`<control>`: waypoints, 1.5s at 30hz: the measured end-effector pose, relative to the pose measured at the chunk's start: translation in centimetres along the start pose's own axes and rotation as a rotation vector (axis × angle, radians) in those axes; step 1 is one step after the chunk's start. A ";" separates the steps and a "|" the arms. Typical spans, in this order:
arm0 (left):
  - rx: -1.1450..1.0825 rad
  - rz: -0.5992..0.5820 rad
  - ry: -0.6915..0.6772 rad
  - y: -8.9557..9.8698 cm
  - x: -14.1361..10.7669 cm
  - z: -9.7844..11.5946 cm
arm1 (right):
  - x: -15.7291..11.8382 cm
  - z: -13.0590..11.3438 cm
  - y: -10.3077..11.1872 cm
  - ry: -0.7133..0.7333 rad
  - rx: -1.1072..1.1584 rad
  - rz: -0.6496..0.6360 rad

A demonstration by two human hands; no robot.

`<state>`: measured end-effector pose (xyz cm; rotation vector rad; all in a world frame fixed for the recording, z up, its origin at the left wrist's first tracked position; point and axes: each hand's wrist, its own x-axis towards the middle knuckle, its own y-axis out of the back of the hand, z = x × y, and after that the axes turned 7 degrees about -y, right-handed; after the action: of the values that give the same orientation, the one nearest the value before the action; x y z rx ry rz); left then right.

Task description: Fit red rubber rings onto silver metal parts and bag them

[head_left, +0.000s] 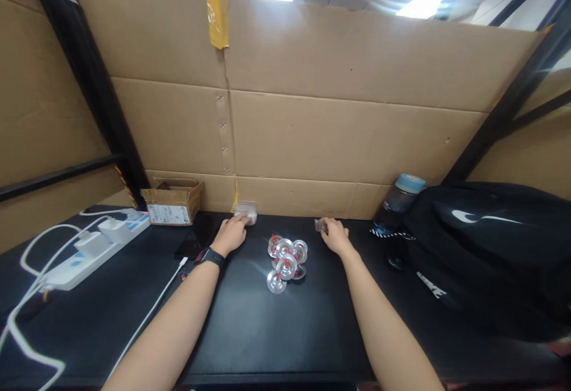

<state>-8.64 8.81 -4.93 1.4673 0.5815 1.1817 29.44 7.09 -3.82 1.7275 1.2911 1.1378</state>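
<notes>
Stretched forward, my left hand (pixel 231 234) lies palm down near the back of a black table (pixel 267 343), its fingertips on a small clear-and-white packet (pixel 245 212); I cannot tell whether they grip it or only touch it. A dark watch (pixel 211 256) circles that wrist. My right hand (pixel 335 235), well apart from the left, has its fingers curled at a small transparent piece (pixel 319 225); whether it is firmly held, I cannot tell. Between my hands and slightly closer to me sits a cluster of clear round discs (pixel 286 265) with red parts, some overlapping. Farther left are a dark phone (pixel 200 237), a white cable (pixel 149 312), an open cardboard box (pixel 169 214) bearing a label, and a white power strip (pixel 71 274) with plugs in it. To the right, a blue-lidded bottle (pixel 396 205) stands tilted beside a black bag (pixel 491 260). Behind everything rises a cardboard wall (pixel 312 135).
</notes>
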 end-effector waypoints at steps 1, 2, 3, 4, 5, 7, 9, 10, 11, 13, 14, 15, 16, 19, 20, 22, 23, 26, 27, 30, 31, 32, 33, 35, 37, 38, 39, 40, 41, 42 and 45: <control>-0.001 0.002 0.004 0.0 0.0 0.0 | 0.0 -0.2 0.0 0.020 0.014 0.002; -0.002 0.006 0.006 0.0 0.0 0.0 | 0.0 -0.4 0.0 0.040 0.032 0.007; -0.002 0.010 0.007 0.0 0.0 0.0 | 0.0 -0.7 0.0 0.059 0.051 0.014; -0.002 0.012 0.006 0.1 0.0 0.1 | 0.1 -0.9 0.0 0.076 0.071 0.026; -0.001 0.013 0.003 0.2 -0.1 0.1 | 0.1 -1.1 0.0 0.090 0.093 0.043; -0.002 0.010 -0.008 0.4 -0.1 0.3 | 0.1 -1.6 0.1 0.111 0.129 0.084; -0.002 0.003 -0.021 0.6 -0.1 0.6 | 0.0 -2.0 0.4 0.134 0.186 0.123; -0.003 -0.001 -0.027 0.8 -0.1 0.7 | 0.0 -2.2 0.5 0.148 0.232 0.139; -0.004 -0.005 -0.031 0.9 -0.1 0.8 | -0.1 -2.4 0.7 0.163 0.288 0.152; -0.008 -0.009 -0.039 1.4 -0.1 1.1 | -0.4 -2.9 1.1 0.189 0.400 0.167; -0.011 -0.009 -0.041 1.7 -0.1 1.2 | -0.6 -3.2 1.3 0.200 0.441 0.169; -0.014 -0.008 -0.042 1.9 -0.2 1.4 | -0.8 -3.5 1.5 0.207 0.467 0.168; -0.017 -0.004 -0.041 2.2 -0.2 1.5 | -1.0 -3.9 1.7 0.215 0.485 0.165; -0.027 0.014 -0.028 3.1 -0.3 1.8 | -1.7 -5.0 2.3 0.245 0.520 0.144; -0.034 0.018 -0.021 3.4 -0.3 1.9 | -2.0 -5.4 2.5 0.259 0.529 0.136; -0.044 0.018 -0.008 4.0 -0.2 2.4 | -2.4 -6.2 2.7 0.291 0.549 0.127; -0.060 0.020 -0.006 4.3 -0.2 2.7 | -2.6 -6.6 2.8 0.305 0.559 0.127; -0.315 0.075 -0.031 4.8 0.2 4.7 | -3.3 -7.8 2.8 0.340 0.571 0.129; -0.494 0.104 -0.049 4.9 0.3 5.6 | -3.6 -8.3 2.8 0.354 0.565 0.127; -0.948 0.117 -0.092 4.4 0.5 8.3 | -4.4 -9.4 2.6 0.396 0.545 0.096; -1.015 0.100 -0.105 4.1 0.4 9.0 | -4.6 -9.7 2.5 0.404 0.551 0.081; -1.048 0.076 -0.122 3.8 0.3 9.5 | -4.8 -9.9 2.5 0.408 0.567 0.068; -1.053 0.054 -0.140 3.5 0.2 9.9 | -5.0 -10.1 2.5 0.408 0.587 0.059; -1.032 0.023 -0.182 3.2 -0.1 10.2 | -5.2 -10.3 2.4 0.402 0.630 0.051; -1.025 -0.004 -0.224 3.3 -0.3 10.2 | -5.2 -10.3 2.3 0.392 0.654 0.054; -1.030 -0.020 -0.240 3.4 -0.4 10.2 | -5.3 -10.4 2.2 0.390 0.660 0.056; -1.031 -0.032 -0.248 3.6 -0.4 10.1 | -5.3 -10.4 2.1 0.389 0.664 0.055; -1.022 -0.032 -0.247 3.9 -0.4 10.1 | -5.3 -10.4 1.9 0.390 0.670 0.053; -1.002 -0.020 -0.237 4.0 -0.4 10.1 | -5.3 -10.4 1.8 0.391 0.679 0.046; -0.973 -0.003 -0.224 4.2 -0.4 10.1 | -5.3 -10.5 1.6 0.390 0.694 0.036; -0.873 0.020 -0.228 4.2 -0.4 10.2 | -5.4 -10.6 1.3 0.370 0.772 0.006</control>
<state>-0.71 2.79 -0.05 0.8274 -0.1217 1.0593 19.41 1.79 0.11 2.0988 2.1600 1.0637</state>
